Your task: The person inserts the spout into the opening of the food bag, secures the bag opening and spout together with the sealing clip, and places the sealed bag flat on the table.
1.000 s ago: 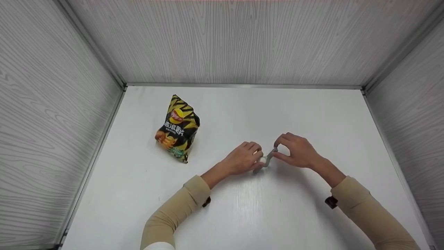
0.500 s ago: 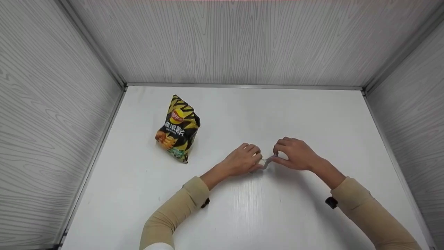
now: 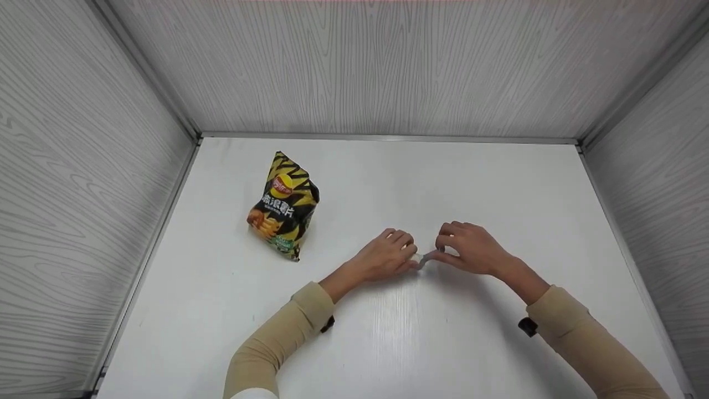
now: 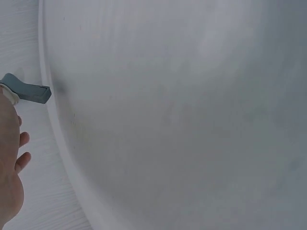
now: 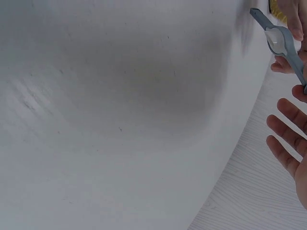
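Observation:
A grey-blue bag clip [image 3: 425, 259], a long bar with a round white cap in its middle, is between the two hands in the head view. My left hand [image 3: 382, 257] grips it around the white cap, covering the far end. My right hand [image 3: 475, 249] pinches the other end between thumb and forefinger. In the right wrist view the clip's ring and white cap [image 5: 275, 40] show plainly, and the right hand's other fingers [image 5: 288, 132] are spread apart. One blunt end of the clip [image 4: 36, 92] juts past the left hand [image 4: 8, 158] in the left wrist view.
A black and yellow chip bag [image 3: 283, 208] lies on the white table [image 3: 388, 338], left of the hands. Grey wood-grain panels [image 3: 354, 66] stand at the back and both sides. A corner of the chip bag [image 5: 277, 10] shows in the right wrist view.
The right hand has come down slightly toward the person, tilting its end of the clip lower. The clip's far end, which stuck out below the left hand, is now covered. The chip bag stays put.

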Action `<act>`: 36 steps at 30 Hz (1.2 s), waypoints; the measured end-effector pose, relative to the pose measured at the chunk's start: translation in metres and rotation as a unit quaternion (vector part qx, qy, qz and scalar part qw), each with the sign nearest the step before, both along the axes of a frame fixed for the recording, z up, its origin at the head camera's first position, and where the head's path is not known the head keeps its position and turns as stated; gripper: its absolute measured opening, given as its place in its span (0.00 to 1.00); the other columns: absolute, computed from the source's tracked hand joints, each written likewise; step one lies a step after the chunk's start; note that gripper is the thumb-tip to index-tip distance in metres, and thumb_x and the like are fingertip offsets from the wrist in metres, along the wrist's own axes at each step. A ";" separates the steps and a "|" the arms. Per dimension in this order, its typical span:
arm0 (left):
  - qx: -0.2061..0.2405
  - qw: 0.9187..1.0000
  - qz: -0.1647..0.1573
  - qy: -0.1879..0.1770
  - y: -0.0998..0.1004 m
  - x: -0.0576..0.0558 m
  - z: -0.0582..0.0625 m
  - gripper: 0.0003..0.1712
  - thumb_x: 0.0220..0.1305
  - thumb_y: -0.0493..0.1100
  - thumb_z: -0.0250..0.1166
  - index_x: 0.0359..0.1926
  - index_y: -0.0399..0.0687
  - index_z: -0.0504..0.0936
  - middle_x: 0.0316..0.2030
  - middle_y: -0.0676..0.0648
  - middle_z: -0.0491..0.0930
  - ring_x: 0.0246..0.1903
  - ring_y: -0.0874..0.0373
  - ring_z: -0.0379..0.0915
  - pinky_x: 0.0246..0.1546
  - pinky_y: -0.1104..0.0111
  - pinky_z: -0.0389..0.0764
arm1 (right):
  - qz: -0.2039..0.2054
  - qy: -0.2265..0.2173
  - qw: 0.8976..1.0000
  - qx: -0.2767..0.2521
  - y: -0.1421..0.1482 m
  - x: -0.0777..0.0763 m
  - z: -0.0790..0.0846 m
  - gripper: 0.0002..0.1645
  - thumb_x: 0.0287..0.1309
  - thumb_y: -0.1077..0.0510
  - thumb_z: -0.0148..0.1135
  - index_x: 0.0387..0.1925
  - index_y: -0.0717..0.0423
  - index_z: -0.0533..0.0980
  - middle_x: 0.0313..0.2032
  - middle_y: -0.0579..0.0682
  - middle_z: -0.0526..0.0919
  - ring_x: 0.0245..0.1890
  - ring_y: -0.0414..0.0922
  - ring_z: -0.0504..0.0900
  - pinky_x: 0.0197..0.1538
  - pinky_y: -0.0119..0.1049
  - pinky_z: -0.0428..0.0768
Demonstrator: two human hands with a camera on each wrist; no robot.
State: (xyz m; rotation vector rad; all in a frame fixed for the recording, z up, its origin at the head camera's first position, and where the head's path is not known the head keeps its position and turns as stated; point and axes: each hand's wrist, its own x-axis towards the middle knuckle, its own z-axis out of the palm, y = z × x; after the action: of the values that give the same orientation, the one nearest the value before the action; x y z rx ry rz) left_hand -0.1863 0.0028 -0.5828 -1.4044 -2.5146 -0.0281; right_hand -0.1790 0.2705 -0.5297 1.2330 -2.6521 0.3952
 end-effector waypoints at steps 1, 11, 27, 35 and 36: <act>0.000 1.000 0.001 0.000 0.000 0.000 0.000 0.26 0.83 0.64 0.45 0.49 0.51 0.79 0.54 0.50 0.81 0.59 0.54 0.78 0.65 0.61 0.77 | 0.001 0.005 1.000 -0.004 0.000 0.000 -0.001 0.16 0.64 0.41 0.73 0.30 0.44 0.80 0.36 0.44 0.84 0.33 0.42 0.81 0.36 0.39 0.82; -0.023 1.000 0.005 -0.004 0.000 0.000 -0.001 0.25 0.84 0.63 0.44 0.51 0.52 0.78 0.56 0.50 0.81 0.60 0.54 0.77 0.66 0.61 0.76 | 0.005 0.034 0.999 -0.021 0.000 0.000 -0.011 0.18 0.62 0.40 0.74 0.27 0.44 0.79 0.36 0.45 0.84 0.34 0.44 0.82 0.38 0.40 0.82; -0.023 1.000 0.005 -0.010 0.000 0.002 -0.003 0.24 0.83 0.63 0.46 0.50 0.54 0.80 0.54 0.50 0.82 0.59 0.54 0.78 0.64 0.61 0.77 | -0.019 0.052 0.998 -0.029 0.000 0.002 -0.022 0.18 0.60 0.39 0.75 0.27 0.44 0.80 0.38 0.46 0.84 0.35 0.46 0.81 0.40 0.43 0.83; -0.018 1.000 0.007 -0.009 -0.001 0.003 -0.006 0.24 0.82 0.64 0.46 0.50 0.55 0.80 0.54 0.51 0.82 0.60 0.54 0.78 0.64 0.60 0.78 | -0.023 0.068 0.997 -0.033 -0.001 0.003 -0.026 0.19 0.59 0.38 0.75 0.27 0.44 0.81 0.38 0.46 0.82 0.35 0.46 0.79 0.39 0.43 0.82; -0.020 1.000 0.008 -0.010 -0.001 0.004 -0.006 0.23 0.82 0.64 0.46 0.50 0.55 0.80 0.54 0.51 0.81 0.60 0.54 0.78 0.64 0.60 0.78 | -0.023 0.072 0.997 -0.033 -0.001 0.002 -0.026 0.19 0.59 0.38 0.74 0.27 0.44 0.81 0.38 0.46 0.82 0.35 0.46 0.79 0.39 0.43 0.82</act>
State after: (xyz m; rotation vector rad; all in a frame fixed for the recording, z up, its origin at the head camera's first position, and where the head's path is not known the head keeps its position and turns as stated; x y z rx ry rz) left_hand -0.1826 0.0020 -0.5883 -1.4070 -2.5566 0.0119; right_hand -0.1766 0.2697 -0.5561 1.1341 -2.5198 0.3672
